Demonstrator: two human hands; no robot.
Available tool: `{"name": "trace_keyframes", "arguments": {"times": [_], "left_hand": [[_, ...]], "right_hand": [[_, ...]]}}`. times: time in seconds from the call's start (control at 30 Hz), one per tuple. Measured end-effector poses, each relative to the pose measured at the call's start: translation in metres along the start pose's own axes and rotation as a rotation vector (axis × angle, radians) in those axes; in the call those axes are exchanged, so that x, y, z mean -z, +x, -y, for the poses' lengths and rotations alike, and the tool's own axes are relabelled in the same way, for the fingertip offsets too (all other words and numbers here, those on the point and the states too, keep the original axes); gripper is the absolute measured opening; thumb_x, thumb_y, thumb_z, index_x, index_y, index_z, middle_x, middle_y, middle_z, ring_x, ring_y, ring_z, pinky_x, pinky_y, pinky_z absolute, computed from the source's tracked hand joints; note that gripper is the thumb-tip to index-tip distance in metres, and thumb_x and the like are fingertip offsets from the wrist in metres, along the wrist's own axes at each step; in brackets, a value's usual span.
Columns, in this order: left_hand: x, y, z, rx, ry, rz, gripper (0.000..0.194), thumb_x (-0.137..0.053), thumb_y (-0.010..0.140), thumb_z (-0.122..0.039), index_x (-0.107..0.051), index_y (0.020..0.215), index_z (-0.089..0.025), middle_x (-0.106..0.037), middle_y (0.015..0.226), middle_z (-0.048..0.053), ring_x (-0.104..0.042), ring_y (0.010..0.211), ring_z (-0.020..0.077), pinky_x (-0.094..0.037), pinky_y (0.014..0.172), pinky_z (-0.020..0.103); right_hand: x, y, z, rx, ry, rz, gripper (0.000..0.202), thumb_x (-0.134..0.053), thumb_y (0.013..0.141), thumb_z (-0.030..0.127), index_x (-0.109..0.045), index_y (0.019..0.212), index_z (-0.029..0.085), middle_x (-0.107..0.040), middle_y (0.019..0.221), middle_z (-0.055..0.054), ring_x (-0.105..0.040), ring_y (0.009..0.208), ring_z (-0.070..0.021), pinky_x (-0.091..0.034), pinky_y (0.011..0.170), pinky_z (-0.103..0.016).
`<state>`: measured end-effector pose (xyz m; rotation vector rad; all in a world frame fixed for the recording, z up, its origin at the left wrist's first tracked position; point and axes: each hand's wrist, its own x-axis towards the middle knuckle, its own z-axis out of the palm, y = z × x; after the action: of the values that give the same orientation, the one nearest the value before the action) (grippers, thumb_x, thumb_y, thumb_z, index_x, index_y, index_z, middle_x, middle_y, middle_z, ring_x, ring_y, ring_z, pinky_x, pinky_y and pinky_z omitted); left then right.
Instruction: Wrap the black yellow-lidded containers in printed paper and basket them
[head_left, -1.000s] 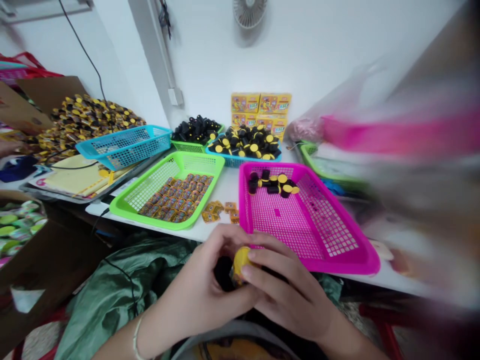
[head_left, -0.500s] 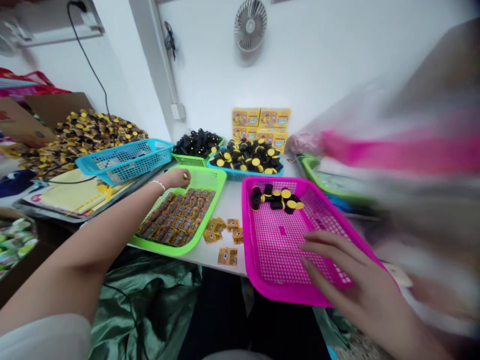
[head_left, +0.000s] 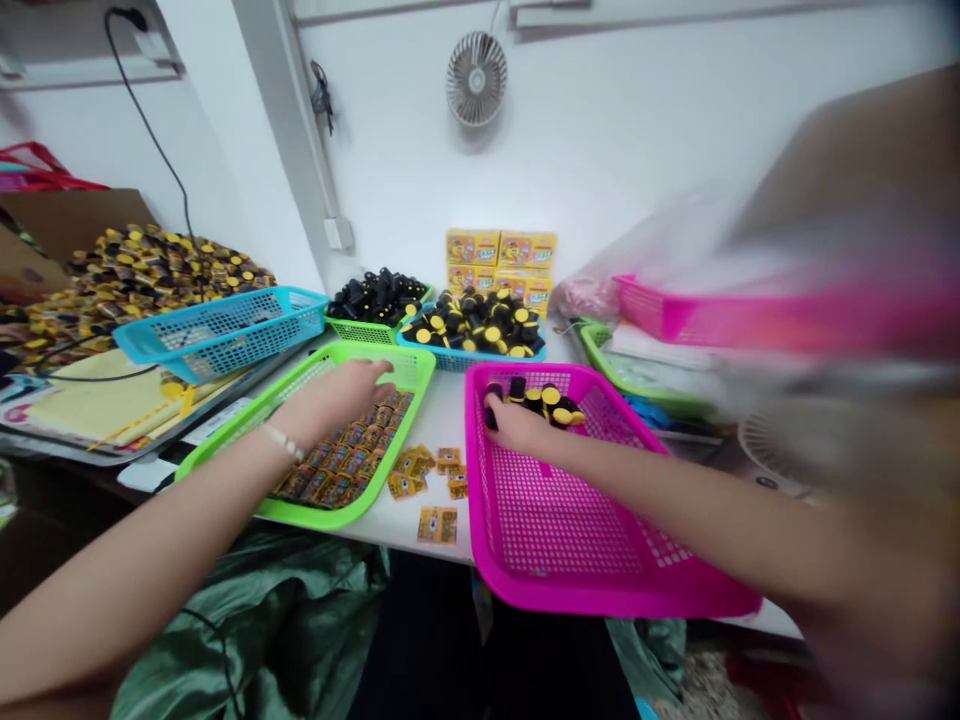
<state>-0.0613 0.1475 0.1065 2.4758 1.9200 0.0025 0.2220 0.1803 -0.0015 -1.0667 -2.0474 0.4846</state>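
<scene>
My right hand (head_left: 519, 426) reaches into the far left corner of the pink basket (head_left: 577, 598), fingers closed around a small black cylinder (head_left: 491, 412). Beside it in that basket lie several more black cylinders with yellow ends (head_left: 551, 398). My left hand (head_left: 346, 390), with a bracelet at the wrist, hovers over the light green basket (head_left: 330, 518); its fingers look apart and I see nothing in them. Below it, cylinders with printed orange-brown labels (head_left: 349, 462) lie in tight rows. Loose printed labels (head_left: 437, 525) rest on the table between the two baskets.
Behind stand a blue basket of black-and-yellow cylinders (head_left: 480, 335), a green basket of black ones (head_left: 379, 300) and stacked yellow boxes (head_left: 501, 262). An unfilled-looking blue basket (head_left: 225, 335) and a big heap of cylinders (head_left: 150, 275) are left. A blurred person (head_left: 847, 250) is at right.
My right hand has moved from above the pink basket's near right side to its far left corner and closed on a black cylinder. My left hand has come nearer, its fingers loosened. The view has shifted slightly.
</scene>
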Motion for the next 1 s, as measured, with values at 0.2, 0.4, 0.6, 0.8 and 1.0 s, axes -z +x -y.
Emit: {"name": "trace_keyframes", "arguments": {"times": [0.2, 0.4, 0.6, 0.8, 1.0], "left_hand": [[-0.075, -0.119, -0.080, -0.340, -0.049, 0.038, 0.031, -0.042, 0.105, -0.021, -0.073, 0.104, -0.021, -0.081, 0.094, 0.005, -0.078, 0.075, 0.0169, -0.061, 0.070, 0.025], [-0.163, -0.132, -0.093, -0.323, 0.044, -0.114, 0.060, -0.041, 0.080, 0.014, -0.063, 0.133, -0.005, -0.060, 0.142, 0.023, -0.062, 0.130, 0.0312, -0.056, 0.106, 0.043], [-0.141, -0.131, -0.084, -0.311, -0.131, -0.114, 0.053, -0.042, 0.083, 0.011, -0.069, 0.125, -0.008, -0.069, 0.133, 0.020, -0.071, 0.119, 0.0274, -0.058, 0.102, 0.039], [-0.126, -0.117, -0.082, -0.201, -0.405, -0.214, 0.025, -0.055, 0.095, -0.011, -0.076, 0.085, -0.020, -0.082, 0.083, 0.003, -0.078, 0.074, 0.0194, -0.062, 0.074, 0.026], [-0.105, -0.131, -0.098, -0.052, -0.765, -0.498, 0.019, -0.064, 0.092, -0.020, -0.074, 0.108, -0.016, -0.080, 0.095, 0.008, -0.076, 0.075, 0.0177, -0.062, 0.069, 0.024]], "right_hand": [[0.002, -0.004, -0.002, -0.159, -0.220, 0.399, 0.026, -0.062, 0.099, 0.036, -0.065, 0.119, 0.019, -0.067, 0.122, -0.008, -0.068, 0.100, -0.0203, -0.059, 0.086, -0.040], [0.056, -0.052, 0.029, -0.187, -0.262, 0.558, 0.019, -0.079, 0.073, 0.008, -0.071, 0.089, 0.015, -0.068, 0.097, -0.007, -0.066, 0.082, -0.0195, -0.057, 0.073, -0.034], [0.106, -0.124, 0.069, -0.251, -0.019, 0.419, 0.038, -0.066, 0.083, 0.018, -0.064, 0.121, 0.022, -0.073, 0.094, -0.005, -0.071, 0.076, -0.0199, -0.061, 0.068, -0.034], [0.120, -0.173, 0.098, -0.062, 0.133, -0.021, 0.035, -0.074, 0.083, 0.024, -0.066, 0.115, 0.035, -0.078, 0.100, 0.000, -0.078, 0.086, -0.0204, -0.067, 0.073, -0.026], [0.103, -0.184, 0.116, -0.085, 0.294, -0.189, 0.043, -0.072, 0.084, 0.017, -0.067, 0.121, 0.039, -0.076, 0.099, 0.001, -0.077, 0.084, -0.0163, -0.066, 0.072, -0.021]]}}
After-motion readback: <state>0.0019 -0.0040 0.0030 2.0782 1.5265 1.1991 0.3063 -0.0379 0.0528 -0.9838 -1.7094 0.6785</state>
